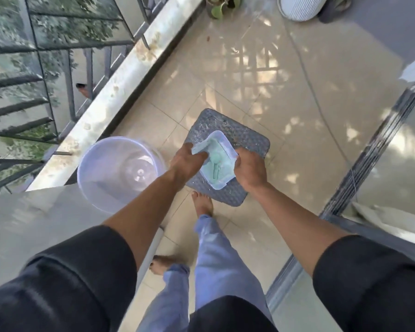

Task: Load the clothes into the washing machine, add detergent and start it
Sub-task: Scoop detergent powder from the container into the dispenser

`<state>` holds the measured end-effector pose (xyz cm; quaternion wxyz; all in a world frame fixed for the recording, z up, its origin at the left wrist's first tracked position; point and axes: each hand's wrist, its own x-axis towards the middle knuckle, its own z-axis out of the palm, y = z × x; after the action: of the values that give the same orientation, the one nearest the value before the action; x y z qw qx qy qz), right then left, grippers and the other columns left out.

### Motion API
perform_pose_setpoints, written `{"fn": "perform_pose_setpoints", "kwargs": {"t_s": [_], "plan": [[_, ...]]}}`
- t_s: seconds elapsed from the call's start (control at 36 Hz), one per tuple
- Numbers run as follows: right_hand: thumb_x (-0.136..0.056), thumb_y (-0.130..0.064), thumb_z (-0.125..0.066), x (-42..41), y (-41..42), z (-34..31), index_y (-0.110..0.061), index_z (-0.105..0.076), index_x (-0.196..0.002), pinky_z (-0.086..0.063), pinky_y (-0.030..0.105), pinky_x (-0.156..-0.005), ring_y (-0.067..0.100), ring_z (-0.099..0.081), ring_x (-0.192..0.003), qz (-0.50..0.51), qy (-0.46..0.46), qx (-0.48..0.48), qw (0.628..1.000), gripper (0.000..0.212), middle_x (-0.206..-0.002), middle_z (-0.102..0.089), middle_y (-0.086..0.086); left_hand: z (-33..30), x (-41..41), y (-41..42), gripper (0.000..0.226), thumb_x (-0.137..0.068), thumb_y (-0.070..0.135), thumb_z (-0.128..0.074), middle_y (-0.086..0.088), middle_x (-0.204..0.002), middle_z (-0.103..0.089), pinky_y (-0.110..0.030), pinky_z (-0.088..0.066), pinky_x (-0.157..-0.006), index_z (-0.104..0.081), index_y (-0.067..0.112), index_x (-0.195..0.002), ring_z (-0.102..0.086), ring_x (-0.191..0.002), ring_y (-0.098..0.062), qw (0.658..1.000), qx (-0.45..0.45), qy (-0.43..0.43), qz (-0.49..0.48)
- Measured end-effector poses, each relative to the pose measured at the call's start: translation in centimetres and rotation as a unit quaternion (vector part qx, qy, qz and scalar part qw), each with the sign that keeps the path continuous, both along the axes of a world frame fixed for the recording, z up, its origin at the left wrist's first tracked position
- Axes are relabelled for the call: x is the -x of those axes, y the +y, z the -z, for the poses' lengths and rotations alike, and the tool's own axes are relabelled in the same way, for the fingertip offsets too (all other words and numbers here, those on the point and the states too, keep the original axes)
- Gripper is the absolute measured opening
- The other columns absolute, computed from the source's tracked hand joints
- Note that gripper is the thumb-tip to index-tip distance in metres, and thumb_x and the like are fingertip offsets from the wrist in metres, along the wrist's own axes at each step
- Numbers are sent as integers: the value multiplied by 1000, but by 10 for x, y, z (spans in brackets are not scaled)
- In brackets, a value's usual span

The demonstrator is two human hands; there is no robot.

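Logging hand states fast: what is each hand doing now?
Left hand: grips the detergent box at its left rim.
Right hand: grips the box's right edge.

A clear rectangular detergent container [217,161] with pale blue rim clips sits open, tilted slightly. Inside lies pale mint-green powder with a small green scoop [215,164] resting on it, handle pointing toward the near end.

No words, numbers or signs can be read anywhere here. The small clear plastic box with pale green powder [217,161] shows no label. The big round see-through plastic tub [120,173] is plain too.
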<state>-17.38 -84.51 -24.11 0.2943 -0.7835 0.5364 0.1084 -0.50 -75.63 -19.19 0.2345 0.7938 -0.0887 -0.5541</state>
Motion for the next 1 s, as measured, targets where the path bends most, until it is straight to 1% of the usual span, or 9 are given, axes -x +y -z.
{"fn": "perform_pose_setpoints", "kwargs": {"t_s": [0.14,0.28,0.36,0.47,0.58,0.72,0.83,0.89,1.0], "plan": [[-93,-6,-47,-9,9,-33,-9,-63,-93,-41,39,-64,42,-63,-83,-39,8,31,999,16,-88,-70,17,-35,-3,15,56,-100,31,-66,-7,-135,-60,-47,-59,-101,-49,15,-150,-64,-115,-29,998,46,-37,-30],[-94,-7,-43,-30,28,-87,-21,-45,-81,-34,35,-61,36,-53,-70,-88,-4,52,995,19,-72,-56,9,-77,-13,53,65,-75,48,-68,-7,-128,-67,-45,-61,-91,-54,22,-133,-69,-107,-27,988,83,-70,-112],[-94,-7,-43,-42,47,-122,-15,-50,-82,-36,38,-58,38,-56,-69,-115,-39,69,990,16,-68,-52,7,-107,-24,87,45,-91,37,-73,-3,-125,-67,-34,-55,-81,-58,21,-129,-67,-99,-16,974,136,-91,-159],[-93,-11,-46,-60,77,-177,-12,-50,-77,-36,42,-56,38,-50,-65,-160,-98,101,977,16,-60,-41,2,-143,-40,147,32,-97,42,-73,4,-131,-65,-47,-55,-107,-62,28,-124,-64,-119,-17,955,168,-118,-213],[-89,-12,-49,-81,115,-231,-11,-41,-70,-39,46,-53,40,-44,-59,-192,-175,142,955,21,-56,-36,4,-191,-45,209,20,-101,53,-68,17,-122,-67,-46,-55,-105,-65,37,-113,-63,-114,-10,932,219,-69,-281],[-87,-11,-53,-108,177,-288,-7,-44,-70,-39,44,-52,42,-37,-61,-250,-243,171,922,19,-55,-26,7,-231,-45,296,76,-65,81,-73,13,-131,-65,-51,-52,-111,-65,36,-125,-61,-131,-22,893,267,-24,-361],[-88,-12,-55,-126,230,-320,-12,-38,-68,-35,40,-51,36,-29,-59,-299,-293,181,890,26,-53,-20,2,-253,-42,361,75,-82,77,-69,4,-148,-65,-61,-51,-112,-60,35,-144,-65,-134,-29,870,312,-10,-381],[-89,-19,-52,-135,257,-328,-9,-54,-74,-44,47,-54,42,-38,-60,-325,-292,183,881,19,-55,-28,2,-262,-40,390,67,-88,70,-66,0,-144,-68,-62,-54,-109,-59,32,-143,-69,-128,-33,856,325,-28,-400],[-85,-17,-53,-147,309,-339,-8,-52,-72,-48,45,-53,44,-38,-60,-351,-328,168,861,15,-52,-27,4,-276,-32,446,74,-76,60,-80,3,-126,-76,-58,-59,-99,-60,25,-138,-78,-101,-27,817,345,-65,-458]]}}
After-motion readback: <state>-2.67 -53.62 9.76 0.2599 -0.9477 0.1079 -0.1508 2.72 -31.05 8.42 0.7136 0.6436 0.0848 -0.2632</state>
